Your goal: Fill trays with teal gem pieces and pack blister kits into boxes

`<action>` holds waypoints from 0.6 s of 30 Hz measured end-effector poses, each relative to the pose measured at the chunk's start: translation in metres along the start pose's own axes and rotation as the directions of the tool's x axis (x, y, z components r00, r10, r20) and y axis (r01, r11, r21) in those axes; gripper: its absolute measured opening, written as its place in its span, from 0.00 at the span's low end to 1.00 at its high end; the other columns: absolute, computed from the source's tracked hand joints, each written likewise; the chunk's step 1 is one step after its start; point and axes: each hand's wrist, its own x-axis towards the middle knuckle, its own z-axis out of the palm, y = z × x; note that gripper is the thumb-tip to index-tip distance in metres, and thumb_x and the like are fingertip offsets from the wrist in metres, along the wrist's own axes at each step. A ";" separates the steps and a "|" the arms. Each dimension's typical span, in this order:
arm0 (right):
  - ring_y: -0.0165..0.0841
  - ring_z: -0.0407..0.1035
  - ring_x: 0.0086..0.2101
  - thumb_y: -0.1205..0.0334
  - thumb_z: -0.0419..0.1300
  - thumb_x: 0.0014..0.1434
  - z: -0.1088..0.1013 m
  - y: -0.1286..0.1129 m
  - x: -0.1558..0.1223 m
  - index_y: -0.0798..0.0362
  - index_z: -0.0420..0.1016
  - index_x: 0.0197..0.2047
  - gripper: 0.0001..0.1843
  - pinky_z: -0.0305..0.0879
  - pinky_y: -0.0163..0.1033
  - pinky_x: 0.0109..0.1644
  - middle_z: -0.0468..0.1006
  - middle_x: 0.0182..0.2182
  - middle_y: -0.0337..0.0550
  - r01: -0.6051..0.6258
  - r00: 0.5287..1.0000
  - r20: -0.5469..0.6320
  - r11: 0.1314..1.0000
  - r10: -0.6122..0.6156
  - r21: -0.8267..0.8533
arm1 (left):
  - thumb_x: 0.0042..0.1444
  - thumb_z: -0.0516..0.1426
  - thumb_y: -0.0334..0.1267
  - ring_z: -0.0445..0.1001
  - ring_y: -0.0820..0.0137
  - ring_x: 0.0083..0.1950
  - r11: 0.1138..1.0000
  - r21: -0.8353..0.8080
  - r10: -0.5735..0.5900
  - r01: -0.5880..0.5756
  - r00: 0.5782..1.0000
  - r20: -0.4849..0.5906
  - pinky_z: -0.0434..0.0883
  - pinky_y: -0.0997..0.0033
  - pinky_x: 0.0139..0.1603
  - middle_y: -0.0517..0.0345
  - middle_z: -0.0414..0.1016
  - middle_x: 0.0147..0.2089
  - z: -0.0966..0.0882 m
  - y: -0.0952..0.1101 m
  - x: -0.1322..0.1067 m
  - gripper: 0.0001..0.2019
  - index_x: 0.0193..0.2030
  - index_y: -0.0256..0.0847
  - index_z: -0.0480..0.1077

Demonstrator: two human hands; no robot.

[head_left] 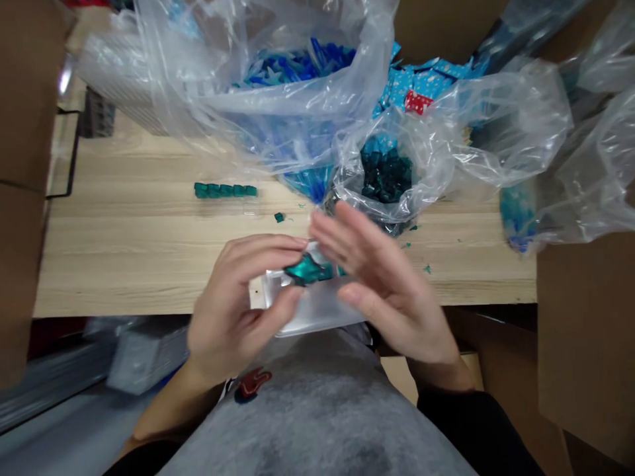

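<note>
My left hand [243,291] has its thumb and fingertips closed around a glossy, translucent green piece [306,270] with curved edges. My right hand [389,291] is beside it, blurred by motion, its fingers stretched out and its thumb apart, with nothing visibly gripped. Below both hands, a clear plastic tray [317,314] lies at the table's front edge; part of it is hidden by the hands. A little more green shows between the hands, partly covered by the right fingers. On the wood beyond the left hand are a row of dark green blocks [225,190] and one loose green block [278,217].
A large clear bag [297,106] of blue pieces stands at the back of the wooden table [124,251]. Nearer is a smaller open bag of dark green blocks [387,175]. Blue patterned packets [436,76] lie behind it. Cardboard [585,330] borders the right side.
</note>
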 end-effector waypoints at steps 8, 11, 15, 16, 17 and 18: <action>0.44 0.69 0.54 0.63 0.61 0.59 -0.091 0.041 0.044 0.47 0.74 0.51 0.15 0.62 0.58 0.63 0.76 0.50 0.44 -0.155 0.937 -0.321 0.665 -0.136 -0.731 | 0.62 0.56 0.31 0.74 0.67 0.46 0.951 0.304 -0.050 -0.062 0.937 0.347 0.73 0.65 0.45 0.57 0.74 0.45 -0.038 -0.014 -0.008 0.18 0.58 0.50 0.67; 0.49 0.66 0.56 0.64 0.63 0.56 -0.108 0.056 0.061 0.48 0.76 0.47 0.14 0.60 0.61 0.63 0.76 0.48 0.47 -0.175 0.967 -0.250 0.604 -0.043 -0.778 | 0.62 0.56 0.31 0.73 0.67 0.44 0.949 0.296 -0.003 -0.113 0.932 0.363 0.72 0.66 0.44 0.56 0.73 0.44 -0.033 -0.012 -0.006 0.19 0.59 0.48 0.66; 0.51 0.65 0.56 0.59 0.66 0.55 -0.118 0.068 0.075 0.49 0.75 0.44 0.14 0.65 0.59 0.58 0.76 0.47 0.50 -0.176 0.975 -0.221 0.565 -0.011 -0.806 | 0.61 0.57 0.35 0.72 0.67 0.40 0.923 0.317 0.083 -0.219 0.917 0.391 0.72 0.65 0.41 0.54 0.74 0.40 -0.020 -0.008 0.000 0.17 0.57 0.42 0.68; 0.51 0.65 0.56 0.57 0.66 0.54 -0.120 0.070 0.076 0.49 0.74 0.44 0.14 0.65 0.59 0.58 0.76 0.46 0.50 -0.172 0.977 -0.214 0.549 -0.013 -0.818 | 0.61 0.57 0.36 0.71 0.67 0.39 0.907 0.343 0.097 -0.245 0.914 0.395 0.72 0.65 0.40 0.53 0.74 0.40 -0.017 -0.008 0.002 0.16 0.56 0.41 0.68; 0.51 0.65 0.56 0.56 0.66 0.54 -0.122 0.073 0.077 0.50 0.74 0.43 0.14 0.66 0.58 0.57 0.76 0.46 0.50 -0.170 0.977 -0.211 0.533 -0.017 -0.829 | 0.62 0.57 0.36 0.71 0.66 0.38 0.887 0.374 0.113 -0.270 0.913 0.391 0.72 0.64 0.39 0.52 0.74 0.40 -0.014 -0.007 0.003 0.16 0.56 0.40 0.68; 0.51 0.65 0.55 0.55 0.66 0.54 -0.123 0.075 0.078 0.50 0.74 0.43 0.14 0.65 0.58 0.57 0.76 0.45 0.50 -0.170 0.977 -0.212 0.518 -0.022 -0.838 | 0.62 0.56 0.36 0.71 0.66 0.38 0.867 0.404 0.128 -0.291 0.915 0.383 0.72 0.64 0.38 0.52 0.75 0.40 -0.011 -0.007 0.004 0.15 0.56 0.40 0.68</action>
